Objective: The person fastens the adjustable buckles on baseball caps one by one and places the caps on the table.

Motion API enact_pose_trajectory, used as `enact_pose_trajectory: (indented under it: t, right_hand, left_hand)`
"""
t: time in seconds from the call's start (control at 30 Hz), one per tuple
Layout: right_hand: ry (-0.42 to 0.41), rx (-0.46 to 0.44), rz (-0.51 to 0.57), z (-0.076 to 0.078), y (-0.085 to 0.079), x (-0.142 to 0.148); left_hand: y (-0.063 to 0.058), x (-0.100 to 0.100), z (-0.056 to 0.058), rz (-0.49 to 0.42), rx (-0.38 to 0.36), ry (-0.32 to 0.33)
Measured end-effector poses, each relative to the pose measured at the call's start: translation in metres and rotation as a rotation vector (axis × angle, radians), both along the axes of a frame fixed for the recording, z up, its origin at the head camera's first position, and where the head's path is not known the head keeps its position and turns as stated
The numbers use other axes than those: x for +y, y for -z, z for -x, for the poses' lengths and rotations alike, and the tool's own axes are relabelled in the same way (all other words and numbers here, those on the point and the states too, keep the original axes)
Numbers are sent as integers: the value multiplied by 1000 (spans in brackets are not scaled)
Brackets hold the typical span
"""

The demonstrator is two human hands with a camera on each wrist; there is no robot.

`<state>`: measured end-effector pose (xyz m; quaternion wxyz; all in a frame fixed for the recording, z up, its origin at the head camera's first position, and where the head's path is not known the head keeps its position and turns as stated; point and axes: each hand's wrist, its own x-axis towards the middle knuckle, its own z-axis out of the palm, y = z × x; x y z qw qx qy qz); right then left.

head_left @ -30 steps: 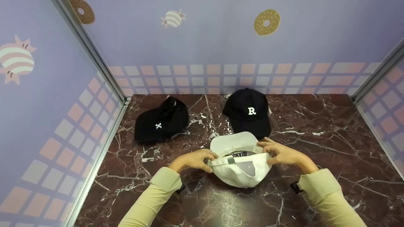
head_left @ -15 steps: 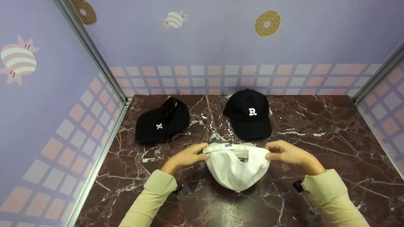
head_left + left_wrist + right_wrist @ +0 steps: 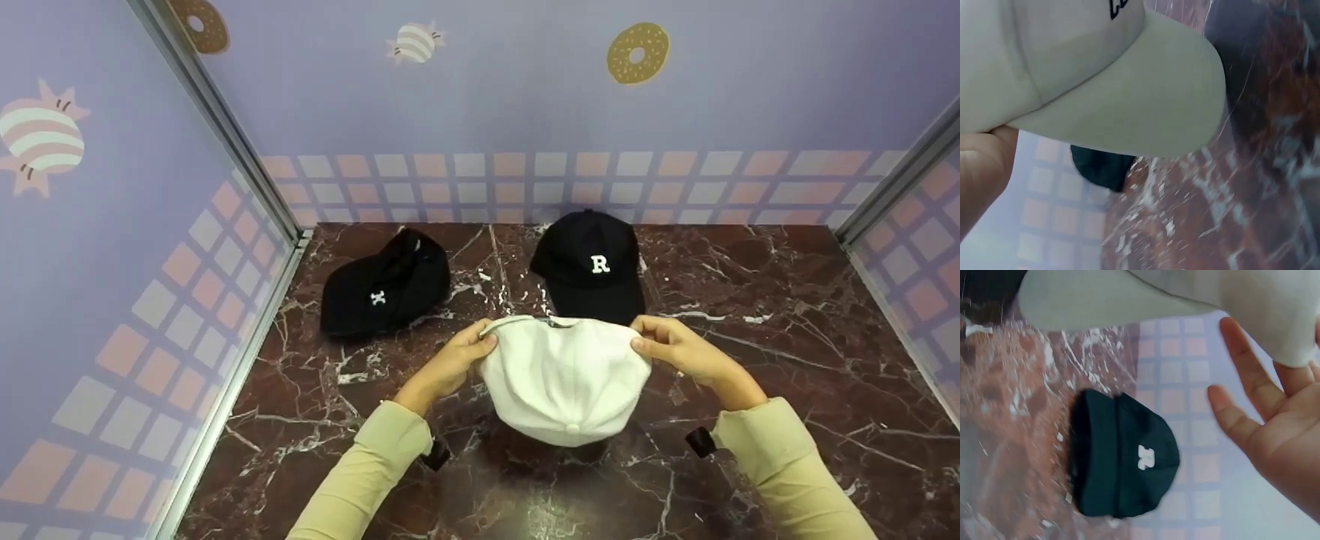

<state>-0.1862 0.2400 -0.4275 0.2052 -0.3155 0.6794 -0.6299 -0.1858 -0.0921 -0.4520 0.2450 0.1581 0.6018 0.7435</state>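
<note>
A white baseball cap point(image 3: 566, 379) hangs above the table between both hands, its crown and top button turned toward me in the head view. My left hand point(image 3: 457, 360) pinches its left edge between thumb and fingers. On the opposite edge, my right hand point(image 3: 686, 349) pinches the rim the same way. From the left wrist, the cap's brim point(image 3: 1145, 95) and part of dark lettering show. In the right wrist view two fingers point(image 3: 1241, 360) of the right hand extend free of the cap. The brim is hidden in the head view.
Behind the white cap stands a black cap point(image 3: 589, 262) with a white R. Another black cap point(image 3: 386, 289) lies tilted at the back left. Both rest on a dark red marble table point(image 3: 750, 322), bounded by purple patterned walls point(image 3: 480, 90).
Both hands have tipped the white cap over: its opening and inside lettering faced up, and now the crown's top faces me. The hands took a firmer pinch; the black caps stayed put.
</note>
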Motion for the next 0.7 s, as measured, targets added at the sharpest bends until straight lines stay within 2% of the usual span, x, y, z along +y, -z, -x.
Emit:
enact_pose_trajectory:
  t: [0.17,0.37,0.5,0.7]
  right_hand:
    - [94,-176,105,5,16,-7]
    - [371,-391,172,12,39,-19]
    - [520,-516,198,16,53,-23]
    - [551,-671,153,19,65,-24]
  left_hand:
    - [9,7,5,-112,-128,-126]
    - [23,12,16,-177,-232,-296]
    - [36,10,20,-164,-313,-392]
    - [57,6,24,-64,-382,-472]
